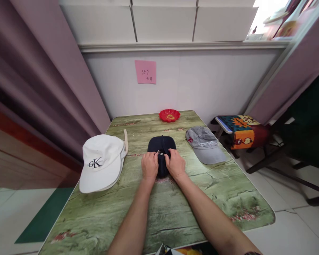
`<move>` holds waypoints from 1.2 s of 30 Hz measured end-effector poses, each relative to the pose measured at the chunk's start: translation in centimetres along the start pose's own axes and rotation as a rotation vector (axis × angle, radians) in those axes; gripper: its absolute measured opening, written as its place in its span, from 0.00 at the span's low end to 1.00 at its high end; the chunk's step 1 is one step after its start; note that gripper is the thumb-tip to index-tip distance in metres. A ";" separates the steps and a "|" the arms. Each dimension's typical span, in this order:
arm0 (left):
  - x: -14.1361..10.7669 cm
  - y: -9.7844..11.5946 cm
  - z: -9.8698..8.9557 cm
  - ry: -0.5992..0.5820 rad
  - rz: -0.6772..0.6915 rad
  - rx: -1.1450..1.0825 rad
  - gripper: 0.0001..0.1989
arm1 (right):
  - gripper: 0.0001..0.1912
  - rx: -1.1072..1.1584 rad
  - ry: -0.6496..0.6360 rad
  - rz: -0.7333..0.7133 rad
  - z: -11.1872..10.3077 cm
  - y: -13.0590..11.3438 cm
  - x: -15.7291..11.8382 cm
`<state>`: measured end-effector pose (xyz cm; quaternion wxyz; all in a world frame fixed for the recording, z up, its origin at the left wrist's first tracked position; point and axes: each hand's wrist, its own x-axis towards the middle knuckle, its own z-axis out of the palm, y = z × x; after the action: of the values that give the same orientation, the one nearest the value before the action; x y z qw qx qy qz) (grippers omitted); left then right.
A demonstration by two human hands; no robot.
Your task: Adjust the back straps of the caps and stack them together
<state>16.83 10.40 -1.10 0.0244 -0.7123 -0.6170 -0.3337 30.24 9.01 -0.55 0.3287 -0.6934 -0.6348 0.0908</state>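
Note:
A dark navy cap (162,142) lies on the green wood-patterned table (170,212), its brim pointing away from me. My left hand (150,165) grips its left side near a small metal buckle. On its right side, my right hand (176,163) has its fingers closed on the cap, close to a dark strap. Both hands partly cover the cap. To the left sits a white cap (102,163) with CK lettering and a pale strap sticking up. A grey cap (205,144) rests to the right, brim toward the front right.
A red scalloped dish (169,115) stands at the table's far edge, below a pink note (145,72) on the wall. Beyond the right edge are a cloth-covered stool (243,132) and a dark chair (303,124). Colourful packaging (188,250) shows at the near edge.

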 end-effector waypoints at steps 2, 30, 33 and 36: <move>-0.1 0.3 -0.3 -0.042 -0.016 0.074 0.12 | 0.19 -0.074 -0.048 0.017 -0.1 -0.4 0.1; 0.4 2.0 -4.2 0.334 -0.589 -1.186 0.15 | 0.07 0.386 0.185 -0.562 -1.1 0.6 -1.1; 0.5 1.3 -3.7 0.372 -0.567 -1.267 0.19 | 0.11 0.402 0.005 -0.695 -0.9 -0.1 -2.2; 0.3 0.1 -3.1 0.350 -0.512 -1.223 0.24 | 0.16 0.406 -0.037 -0.712 -0.7 -0.8 -2.9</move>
<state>15.53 9.24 1.47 -0.3627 -0.3652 -0.4536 -0.7276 29.47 6.06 -0.39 0.4583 -0.3496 -0.8101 0.1070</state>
